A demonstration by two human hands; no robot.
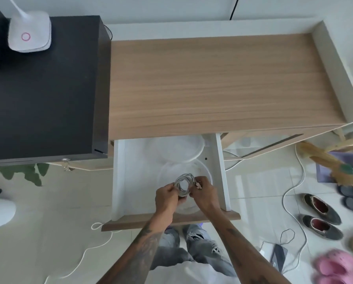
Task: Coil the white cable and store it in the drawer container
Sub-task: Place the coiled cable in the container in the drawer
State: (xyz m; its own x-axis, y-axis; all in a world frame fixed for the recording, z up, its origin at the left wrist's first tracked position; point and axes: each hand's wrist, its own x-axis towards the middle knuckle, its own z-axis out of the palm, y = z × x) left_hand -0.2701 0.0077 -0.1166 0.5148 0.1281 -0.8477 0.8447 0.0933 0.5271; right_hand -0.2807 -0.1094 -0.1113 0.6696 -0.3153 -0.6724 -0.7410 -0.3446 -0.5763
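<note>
The white cable (183, 183) is wound into a small round coil, held over the open white drawer (128, 181). My left hand (167, 198) grips the coil's left side. My right hand (203, 191) pinches the cable's end with its plug at the coil's right side. Directly beneath the coil sits a clear round container (204, 171) in the drawer. Its clear round lid (179, 148) lies further back, partly under the desk.
A wooden desk top (222, 83) with a raised white rim spans the back. A black cabinet (42, 89) with a white lamp base (29, 34) stands on the left. Shoes (321, 210), pink slippers (335, 267), a broom (331, 162) and loose floor cables (294, 189) lie right.
</note>
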